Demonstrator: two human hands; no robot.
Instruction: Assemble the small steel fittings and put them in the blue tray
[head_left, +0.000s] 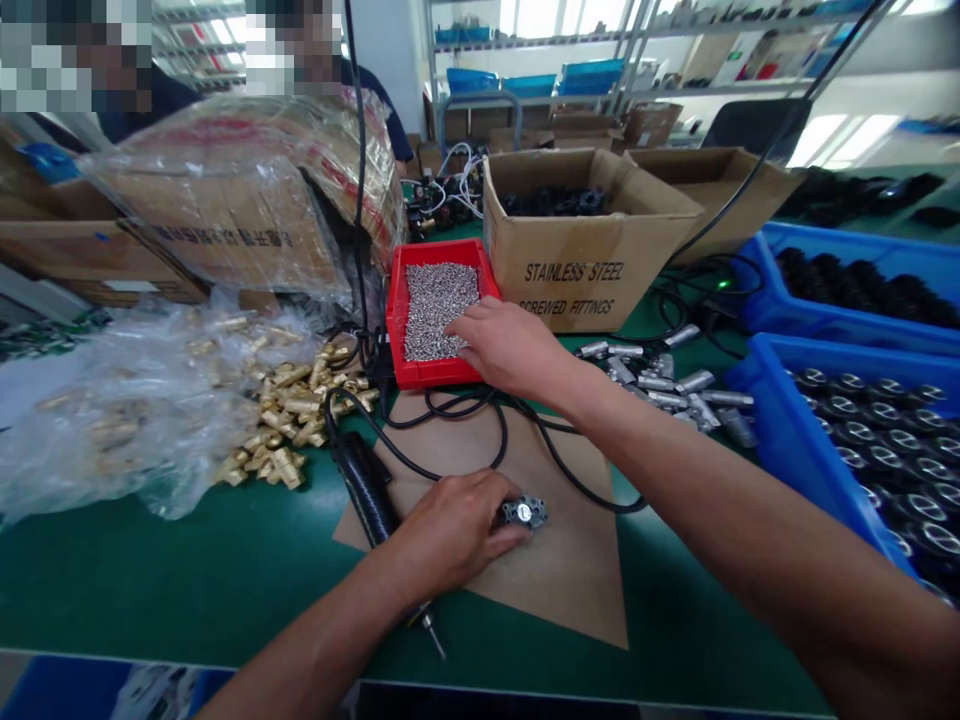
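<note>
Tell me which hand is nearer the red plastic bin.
Right. The right hand reaches into the red plastic bin; the left hand is apart from it, over brown paper.

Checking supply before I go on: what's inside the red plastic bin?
The red plastic bin holds a mass of small silvery metal pieces. The right hand reaches over its right side, hiding the pieces beneath. The bin's floor is covered, so depth can't be told.

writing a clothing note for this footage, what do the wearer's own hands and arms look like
Both the left hand and right hand are ungloved. The left forearm and right forearm are bare as far as they show, with no sleeve, watch or bracelet visible. I can make out no ring or marking either.
</note>
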